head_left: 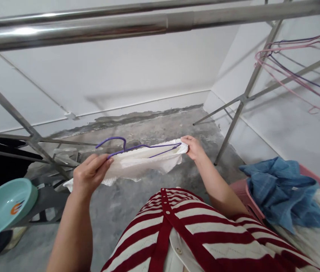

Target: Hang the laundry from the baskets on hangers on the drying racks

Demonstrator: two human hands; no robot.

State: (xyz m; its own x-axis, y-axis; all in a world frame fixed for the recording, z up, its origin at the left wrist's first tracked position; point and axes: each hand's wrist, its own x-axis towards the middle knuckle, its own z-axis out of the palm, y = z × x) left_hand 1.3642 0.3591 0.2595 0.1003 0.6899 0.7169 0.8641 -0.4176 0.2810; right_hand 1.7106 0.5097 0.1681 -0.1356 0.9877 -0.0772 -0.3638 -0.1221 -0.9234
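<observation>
A white garment (142,162) is stretched between my two hands, with a purple wire hanger (120,145) lying along its top edge. My left hand (90,173) pinches the garment's left end together with the hanger's arm. My right hand (194,147) is closed on the garment's right end, where the hanger's other arm pokes in. Both hands hover at waist height over the grey concrete floor (137,128).
Steel rails of a drying rack (91,28) cross overhead, with its legs (235,113) at both sides. Pink and purple hangers (298,64) hang at the right. A pink basket (241,190) holds blue denim cloth (284,189). A teal basin (3,207) sits at the left.
</observation>
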